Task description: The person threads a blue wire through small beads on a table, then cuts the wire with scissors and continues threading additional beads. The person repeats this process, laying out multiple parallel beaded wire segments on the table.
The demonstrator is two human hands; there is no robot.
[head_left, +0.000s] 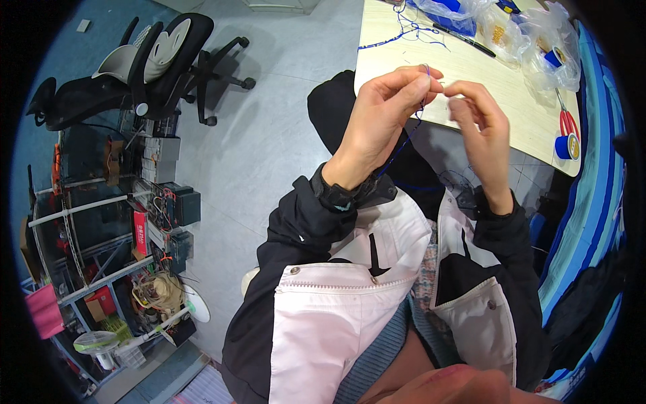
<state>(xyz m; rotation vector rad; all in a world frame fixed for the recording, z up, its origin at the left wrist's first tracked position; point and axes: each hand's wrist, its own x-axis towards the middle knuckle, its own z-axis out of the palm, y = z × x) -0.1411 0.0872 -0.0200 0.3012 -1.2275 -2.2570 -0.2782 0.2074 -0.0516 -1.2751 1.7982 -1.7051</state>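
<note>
- The left hand (377, 128) is rising over the near edge of the surface (515, 114), its fingers (412, 94) closing on a blue cord (416, 122) in a pinch between thumb and forefinger.
- The cord is hanging from that pinch, running down past the left wrist toward the lap, with small knots or bends showing along its upper part.
- The right hand (486, 135) is hovering just beside the left fingertips, its forefinger and thumb bending toward each other; I cannot tell whether these fingers are gripping a thin end of the cord or nothing.
- Loose cords (402, 34), also blue, are lying in a tangle on the far left part of the surface.
- A black pen (464, 40) is resting slantwise near them.
- Clear bags (531, 34) are crowding the far right part, one of them holding small yellow things.
- Red-handled scissors (568, 122) are lying by the right edge, and a blue spool (566, 147) is sitting just beside their handles.
- Striped blue cloth (589, 195) is hanging along the right of the surface.
- A black chair (87, 104) is standing well apart on the left, on the grey floor (235, 175).
- A cluttered rack (87, 209) is standing near that chair.
</note>
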